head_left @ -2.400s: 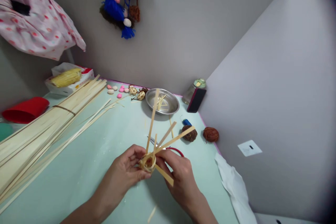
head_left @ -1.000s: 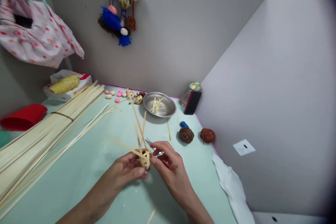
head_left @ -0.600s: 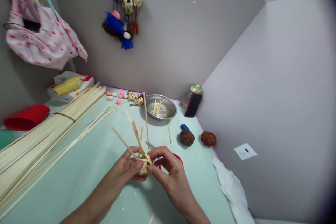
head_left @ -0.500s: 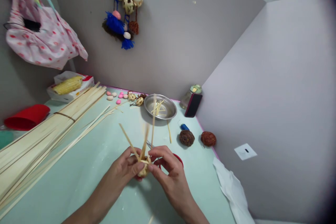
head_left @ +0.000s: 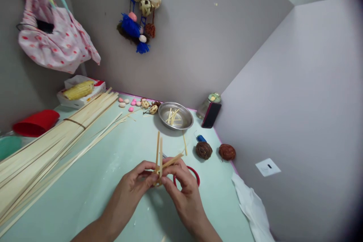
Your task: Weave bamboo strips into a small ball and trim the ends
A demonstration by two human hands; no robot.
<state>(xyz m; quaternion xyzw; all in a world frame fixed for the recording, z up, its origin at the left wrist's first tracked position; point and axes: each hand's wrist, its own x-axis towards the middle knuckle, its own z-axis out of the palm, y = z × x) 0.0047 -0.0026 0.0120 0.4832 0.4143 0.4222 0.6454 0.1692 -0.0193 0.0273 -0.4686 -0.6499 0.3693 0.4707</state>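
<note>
- Table (head_left: 99, 200): pale green top, set in a corner between grey walls; all work is over its near half.
- Bundle of pale flat strips (head_left: 53, 147): lies slantwise along the left side, dark tie around it; loose strips (head_left: 95, 140) just beside it.
- Pink spotted cloth bag (head_left: 62, 49): hangs by straps, upper left.
- Left hand (head_left: 134, 183): fingers curled, closed on the left side of the woven piece, thumb on the near face.
- Right hand (head_left: 183, 183): thumb and index finger pinching at the right side of the same piece; remaining fingers bent.
- Steel bowl (head_left: 187, 115): beyond the hands, short strip offcuts inside.
- Woven piece (head_left: 160, 164): small, held between both hands above the table; several strip ends stand up, one slants over the right hand. Its body is mostly hidden by fingers.
- Scissors (head_left: 195, 172): red handles, partly covered by the right hand.
- Yarn balls: dark brown (head_left: 203, 151) and reddish brown (head_left: 227, 152), apart, to the right.
- Blue spool (head_left: 201, 138): just behind the dark brown ball.
- Pebbles (head_left: 131, 109): pink and whitish, scattered left of the bowl.
</note>
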